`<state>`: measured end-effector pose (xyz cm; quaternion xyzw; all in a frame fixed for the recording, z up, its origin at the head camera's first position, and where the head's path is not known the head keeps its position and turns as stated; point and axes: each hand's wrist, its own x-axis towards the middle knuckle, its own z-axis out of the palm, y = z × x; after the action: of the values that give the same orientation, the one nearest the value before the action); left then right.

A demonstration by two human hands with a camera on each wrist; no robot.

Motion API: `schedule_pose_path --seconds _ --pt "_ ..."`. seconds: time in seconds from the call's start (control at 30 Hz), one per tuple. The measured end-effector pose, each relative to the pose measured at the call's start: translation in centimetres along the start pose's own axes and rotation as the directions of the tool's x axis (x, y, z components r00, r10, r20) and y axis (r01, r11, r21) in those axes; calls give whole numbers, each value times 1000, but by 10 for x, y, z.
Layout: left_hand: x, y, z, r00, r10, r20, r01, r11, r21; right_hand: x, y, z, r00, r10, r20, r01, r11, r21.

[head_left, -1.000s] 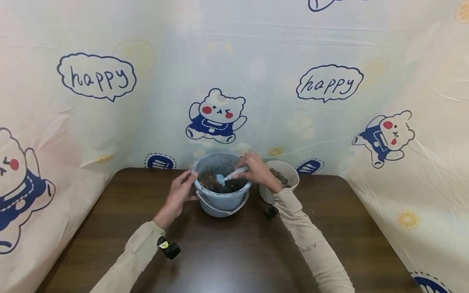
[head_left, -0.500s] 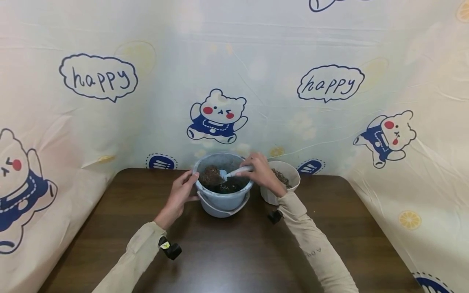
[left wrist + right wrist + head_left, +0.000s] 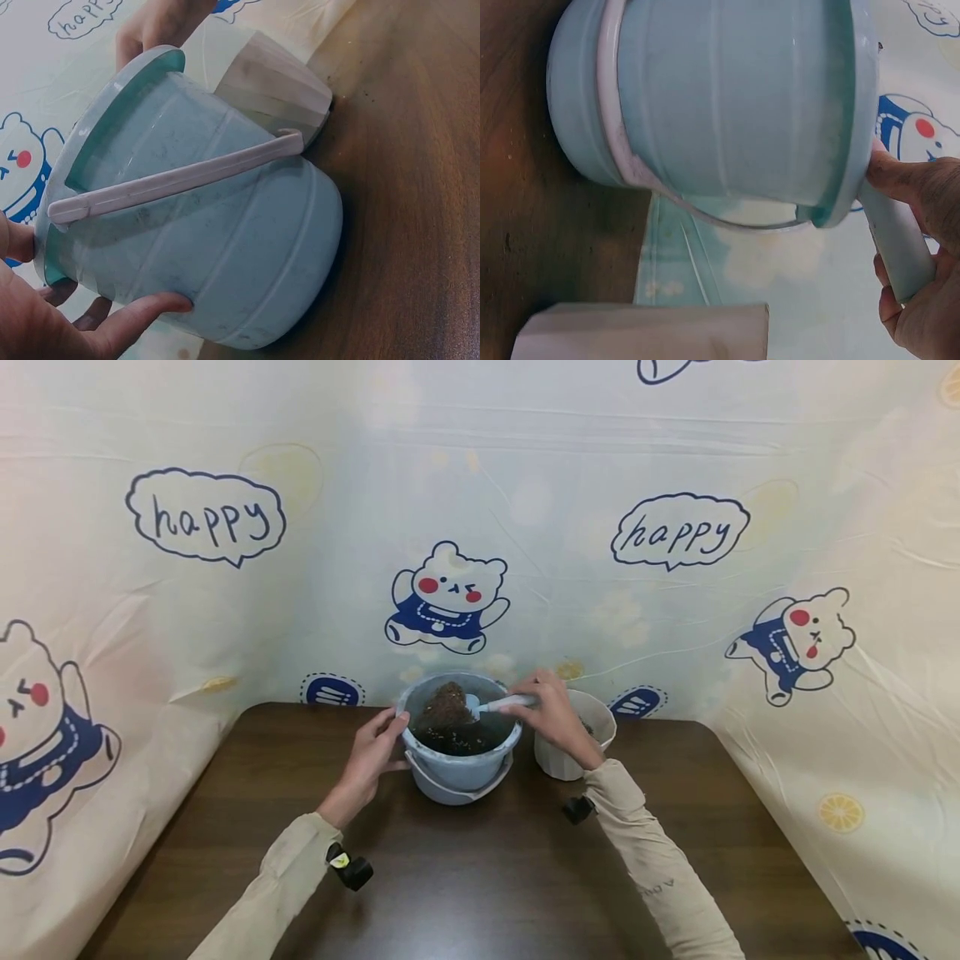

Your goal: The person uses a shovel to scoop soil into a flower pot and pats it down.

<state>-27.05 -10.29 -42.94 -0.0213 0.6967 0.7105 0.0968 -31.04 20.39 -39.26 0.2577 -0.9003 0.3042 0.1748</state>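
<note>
Bucket [image 3: 459,772] left of pot [image 3: 557,762]

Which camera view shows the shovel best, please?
The head view, because it shows the shovel with soil on its blade. The right wrist view shows only its handle; the left wrist view shows none of it.

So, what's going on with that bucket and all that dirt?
Someone is working soil with a small scoop. The fingers of the right hand hold its handle, and a heap of brown soil sits at its other end, inside the blue bucket. The left hand grips the bucket's rim. The bucket stands on the table beside a pale pot.
</note>
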Motion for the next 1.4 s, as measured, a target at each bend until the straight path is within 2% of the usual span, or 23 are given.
schedule_pose_path --seconds 0.3,0.53,0.83,1.1,1.4 --pt "-1 -2 -1 1000 4 -5 -4 1000 -7 -7 14 -14 999 0 -39 0 1000 -4" --pt "0 0 0 1000 18 -6 -18 1000 0 -14 25 -41 999 31 -38 -31 1000 0" --pt "2 -1 2 999 27 -32 -27 1000 2 -29 43 -71 989 57 -139 -70 994 -85" --pt "4 -2 4 997 51 -53 -51 999 11 -50 60 -87 979 71 -192 -97 987 -129" --pt "4 -3 3 999 21 -45 -21 1000 1 -68 80 -103 962 -30 -273 -24 981 -195"
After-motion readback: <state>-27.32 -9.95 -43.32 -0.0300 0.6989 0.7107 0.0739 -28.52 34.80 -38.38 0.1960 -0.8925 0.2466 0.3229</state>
